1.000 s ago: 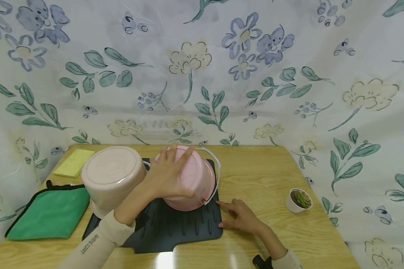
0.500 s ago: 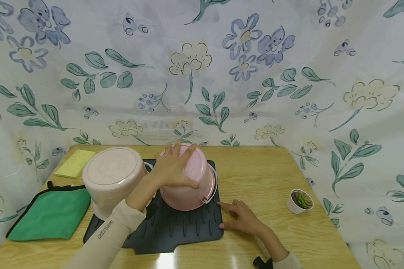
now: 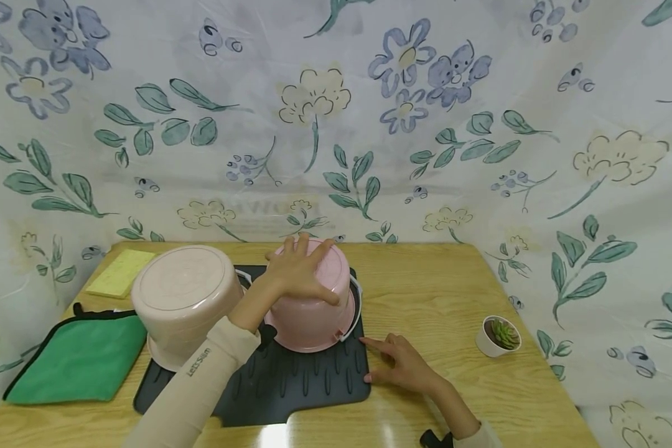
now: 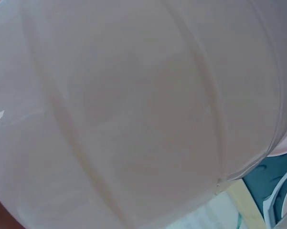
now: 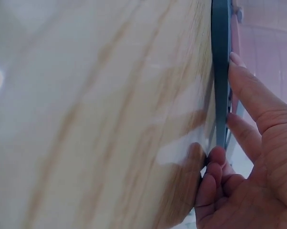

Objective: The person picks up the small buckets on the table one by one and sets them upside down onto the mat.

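A pink bucket (image 3: 313, 323) stands upside down on the right part of a dark ribbed drying mat (image 3: 291, 392), its white handle resting along its right side. My left hand (image 3: 297, 274) grips the bucket from above, with fingers spread over its base and thumb down the near side. A pale bucket wall (image 4: 143, 109) fills most of the left wrist view. At the mat's right edge is my right hand (image 3: 400, 361), its index finger and thumb touching the edge. The right wrist view shows those fingertips (image 5: 239, 71) against the mat's side.
A larger cream bucket (image 3: 185, 280), also upside down, stands on the mat's left part. Further left lie a green cloth (image 3: 78, 361) with black trim and a yellow sponge cloth (image 3: 120, 272). A small potted succulent (image 3: 498, 336) stands on the right of the wooden table (image 3: 425, 286).
My left hand has brought the tilted pink bucket level, shifting slightly right, and its handle has dropped closer to its side. The right hand stays at the mat's edge.
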`<action>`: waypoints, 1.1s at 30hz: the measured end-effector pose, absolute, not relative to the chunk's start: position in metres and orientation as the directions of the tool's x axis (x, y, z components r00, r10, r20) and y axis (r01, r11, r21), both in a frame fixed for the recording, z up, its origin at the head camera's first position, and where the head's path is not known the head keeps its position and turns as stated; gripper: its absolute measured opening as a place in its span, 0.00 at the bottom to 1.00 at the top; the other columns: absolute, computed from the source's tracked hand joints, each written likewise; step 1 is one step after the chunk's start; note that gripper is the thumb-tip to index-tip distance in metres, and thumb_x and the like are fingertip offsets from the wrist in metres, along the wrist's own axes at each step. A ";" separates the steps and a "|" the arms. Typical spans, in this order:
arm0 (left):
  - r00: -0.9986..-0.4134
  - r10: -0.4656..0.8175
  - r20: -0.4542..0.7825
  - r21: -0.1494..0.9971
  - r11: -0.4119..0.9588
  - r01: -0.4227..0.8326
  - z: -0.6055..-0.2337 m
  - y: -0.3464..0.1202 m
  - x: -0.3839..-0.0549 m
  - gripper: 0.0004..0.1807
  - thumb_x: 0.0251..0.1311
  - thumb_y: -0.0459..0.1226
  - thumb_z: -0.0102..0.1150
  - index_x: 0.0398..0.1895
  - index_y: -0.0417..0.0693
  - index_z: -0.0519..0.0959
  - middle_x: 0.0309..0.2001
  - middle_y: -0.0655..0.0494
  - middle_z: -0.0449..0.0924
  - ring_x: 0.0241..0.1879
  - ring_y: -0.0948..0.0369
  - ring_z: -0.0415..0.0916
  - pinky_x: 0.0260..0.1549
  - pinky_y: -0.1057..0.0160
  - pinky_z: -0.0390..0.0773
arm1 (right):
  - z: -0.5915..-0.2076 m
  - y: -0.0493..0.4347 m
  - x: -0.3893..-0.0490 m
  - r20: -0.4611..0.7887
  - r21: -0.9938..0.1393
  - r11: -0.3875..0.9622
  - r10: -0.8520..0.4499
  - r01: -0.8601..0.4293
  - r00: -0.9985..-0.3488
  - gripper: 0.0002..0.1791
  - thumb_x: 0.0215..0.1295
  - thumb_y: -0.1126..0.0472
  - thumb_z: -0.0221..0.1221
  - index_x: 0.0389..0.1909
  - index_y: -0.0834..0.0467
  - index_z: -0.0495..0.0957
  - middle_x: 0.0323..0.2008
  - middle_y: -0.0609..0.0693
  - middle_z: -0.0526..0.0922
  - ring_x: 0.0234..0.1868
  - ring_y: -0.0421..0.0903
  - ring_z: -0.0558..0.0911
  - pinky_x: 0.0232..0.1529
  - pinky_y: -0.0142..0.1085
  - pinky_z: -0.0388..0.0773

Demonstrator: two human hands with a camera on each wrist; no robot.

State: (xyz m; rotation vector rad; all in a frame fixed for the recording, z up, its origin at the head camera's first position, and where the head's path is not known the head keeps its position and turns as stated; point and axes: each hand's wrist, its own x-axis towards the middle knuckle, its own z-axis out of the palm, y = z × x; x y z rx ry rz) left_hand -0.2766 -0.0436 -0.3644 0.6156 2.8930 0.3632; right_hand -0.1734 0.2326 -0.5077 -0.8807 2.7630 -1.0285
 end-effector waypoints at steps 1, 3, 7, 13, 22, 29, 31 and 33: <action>-0.902 0.418 -0.110 0.268 0.886 0.378 -0.364 -0.043 -0.277 0.66 0.35 0.73 0.64 0.80 0.70 0.44 0.78 0.36 0.40 0.74 0.33 0.40 0.51 0.19 0.56 | -0.508 0.232 -0.173 0.136 -0.618 0.611 -0.536 -0.494 -0.833 0.38 0.53 0.49 0.73 0.65 0.57 0.76 0.26 0.44 0.61 0.28 0.29 0.50 0.32 0.27 0.53; -0.901 0.418 -0.116 0.269 0.887 0.376 -0.364 -0.043 -0.277 0.66 0.35 0.73 0.64 0.80 0.69 0.45 0.78 0.35 0.40 0.75 0.32 0.40 0.50 0.19 0.56 | -0.508 0.232 -0.172 0.138 -0.620 0.609 -0.536 -0.494 -0.833 0.38 0.53 0.49 0.73 0.65 0.57 0.76 0.26 0.44 0.61 0.28 0.29 0.50 0.32 0.27 0.53; -0.901 0.413 -0.135 0.268 0.890 0.368 -0.363 -0.042 -0.277 0.66 0.35 0.73 0.63 0.80 0.69 0.45 0.78 0.35 0.39 0.75 0.32 0.39 0.51 0.19 0.55 | -0.507 0.232 -0.169 0.143 -0.626 0.600 -0.541 -0.499 -0.829 0.38 0.53 0.49 0.73 0.65 0.57 0.76 0.26 0.44 0.60 0.28 0.29 0.50 0.32 0.27 0.53; -0.901 0.407 -0.152 0.264 0.895 0.360 -0.364 -0.041 -0.276 0.67 0.35 0.74 0.63 0.80 0.69 0.44 0.78 0.36 0.39 0.75 0.31 0.39 0.51 0.18 0.55 | -0.507 0.232 -0.167 0.115 -0.644 0.597 -0.543 -0.479 -0.832 0.38 0.54 0.49 0.72 0.66 0.57 0.75 0.26 0.43 0.60 0.29 0.29 0.50 0.32 0.28 0.53; -0.903 0.396 -0.164 0.264 0.900 0.347 -0.364 -0.038 -0.273 0.66 0.35 0.73 0.63 0.80 0.71 0.44 0.79 0.36 0.38 0.75 0.32 0.38 0.51 0.20 0.57 | -0.506 0.233 -0.164 0.087 -0.658 0.603 -0.535 -0.452 -0.840 0.38 0.55 0.48 0.72 0.66 0.56 0.74 0.27 0.43 0.61 0.29 0.30 0.52 0.32 0.29 0.54; -0.902 0.395 -0.173 0.252 0.903 0.348 -0.367 -0.038 -0.273 0.66 0.36 0.74 0.63 0.80 0.72 0.42 0.79 0.38 0.38 0.76 0.33 0.38 0.51 0.21 0.58 | -0.507 0.234 -0.162 0.095 -0.657 0.601 -0.533 -0.455 -0.841 0.38 0.54 0.47 0.72 0.66 0.55 0.74 0.26 0.43 0.63 0.28 0.31 0.53 0.31 0.29 0.54; -0.902 0.398 -0.170 0.257 0.901 0.349 -0.368 -0.038 -0.273 0.66 0.36 0.74 0.63 0.80 0.72 0.42 0.79 0.38 0.37 0.76 0.33 0.38 0.51 0.21 0.58 | -0.508 0.235 -0.163 0.099 -0.652 0.603 -0.533 -0.460 -0.840 0.38 0.54 0.46 0.72 0.66 0.55 0.75 0.26 0.43 0.63 0.28 0.31 0.53 0.31 0.29 0.54; -0.901 0.402 -0.164 0.264 0.898 0.353 -0.370 -0.038 -0.275 0.66 0.36 0.74 0.63 0.80 0.71 0.42 0.79 0.38 0.38 0.76 0.33 0.38 0.52 0.21 0.57 | -0.509 0.236 -0.164 0.096 -0.652 0.604 -0.533 -0.458 -0.840 0.39 0.54 0.46 0.72 0.67 0.55 0.74 0.26 0.44 0.63 0.28 0.32 0.54 0.31 0.29 0.54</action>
